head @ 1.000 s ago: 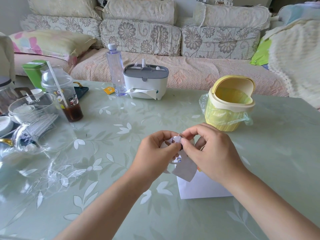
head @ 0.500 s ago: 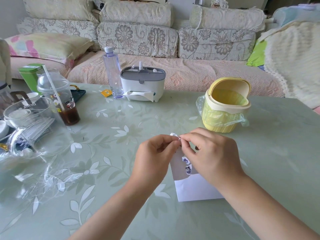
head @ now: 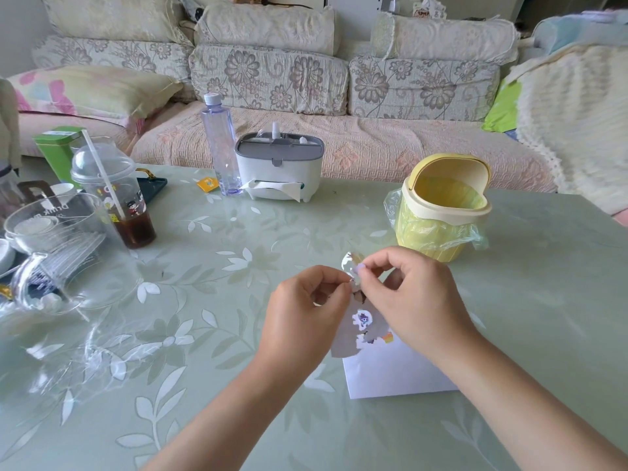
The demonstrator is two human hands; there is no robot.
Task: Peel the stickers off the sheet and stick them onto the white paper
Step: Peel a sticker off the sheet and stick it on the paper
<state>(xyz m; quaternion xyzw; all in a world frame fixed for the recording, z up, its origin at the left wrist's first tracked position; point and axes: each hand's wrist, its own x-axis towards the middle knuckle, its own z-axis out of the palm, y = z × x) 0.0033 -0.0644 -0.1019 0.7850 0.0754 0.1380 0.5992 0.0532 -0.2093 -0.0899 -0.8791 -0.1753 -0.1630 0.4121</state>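
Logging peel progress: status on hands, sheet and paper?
Left hand pinches sticker sheet near top. Right hand pinches sticker at sheet's top edge, not yet on white paper. Held sheet overlaps paper's far edge in view.

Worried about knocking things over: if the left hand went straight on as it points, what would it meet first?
Probably the right hand, just ahead of the left hand; beyond it stands the yellow bin.

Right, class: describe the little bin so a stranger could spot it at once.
Start at the pale green table before the sofa. On its right side, right of the white tissue box, stands the bin. Only it is pale yellow with a plastic liner.
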